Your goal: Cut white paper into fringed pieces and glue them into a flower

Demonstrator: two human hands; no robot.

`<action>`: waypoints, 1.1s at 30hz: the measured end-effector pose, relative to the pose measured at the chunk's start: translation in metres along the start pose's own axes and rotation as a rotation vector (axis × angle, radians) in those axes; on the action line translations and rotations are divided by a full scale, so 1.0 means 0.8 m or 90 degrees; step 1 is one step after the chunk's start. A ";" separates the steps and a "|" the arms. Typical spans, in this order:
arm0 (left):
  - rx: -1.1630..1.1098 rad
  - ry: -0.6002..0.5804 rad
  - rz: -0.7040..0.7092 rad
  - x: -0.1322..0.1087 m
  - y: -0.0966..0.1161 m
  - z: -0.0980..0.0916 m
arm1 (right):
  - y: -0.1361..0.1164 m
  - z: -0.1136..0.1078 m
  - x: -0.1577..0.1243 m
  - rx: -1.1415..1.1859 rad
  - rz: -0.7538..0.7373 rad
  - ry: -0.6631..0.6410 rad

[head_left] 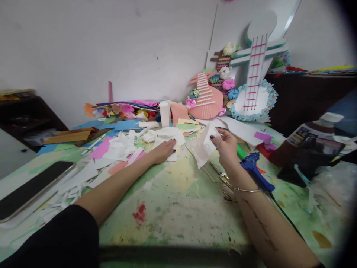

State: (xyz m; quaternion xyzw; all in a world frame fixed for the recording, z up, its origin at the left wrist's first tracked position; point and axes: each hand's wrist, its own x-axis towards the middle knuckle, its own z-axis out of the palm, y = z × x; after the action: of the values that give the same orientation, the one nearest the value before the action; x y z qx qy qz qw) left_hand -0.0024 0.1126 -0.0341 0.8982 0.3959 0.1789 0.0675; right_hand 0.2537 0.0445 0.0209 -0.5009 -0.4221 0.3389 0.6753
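Note:
My left hand [164, 151] lies flat, fingers stretched forward, on white paper scraps [174, 134] near the middle of the table. Raised a little above the tabletop, my right hand [226, 147] pinches a piece of thin white paper [205, 144] between thumb and fingers. That paper hangs down to the left of the hand. Just below the right hand are scissors [223, 178] with gold-coloured handles, partly covered by the wrist. A blue glue gun [256, 173] rests to the right of the wrist, its cord running toward the front. A thin stick [201, 164] lies under the hanging paper.
Crumpled and cut paper [119, 145] covers the left side, beside a phone [33, 188]. A white roll [164, 114] stands at the back. Paper instrument models [205, 98] lean against the wall. At right are a bottle [309, 130] and another phone [316, 156].

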 end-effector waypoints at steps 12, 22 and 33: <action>0.074 0.090 0.025 -0.023 0.037 -0.015 | -0.027 0.012 -0.034 0.037 -0.019 -0.244; 0.174 0.505 0.141 -0.085 0.080 -0.052 | -0.033 0.028 -0.064 0.142 0.036 -0.462; 0.166 0.157 0.367 -0.143 0.072 -0.053 | 0.030 -0.009 -0.095 -0.562 -0.455 -0.474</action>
State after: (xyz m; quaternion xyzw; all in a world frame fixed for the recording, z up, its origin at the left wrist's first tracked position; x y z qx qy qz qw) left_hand -0.0499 -0.0113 -0.0102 0.9459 0.1502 0.2459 -0.1494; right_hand 0.2276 -0.0190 -0.0209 -0.4095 -0.8649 0.0407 0.2875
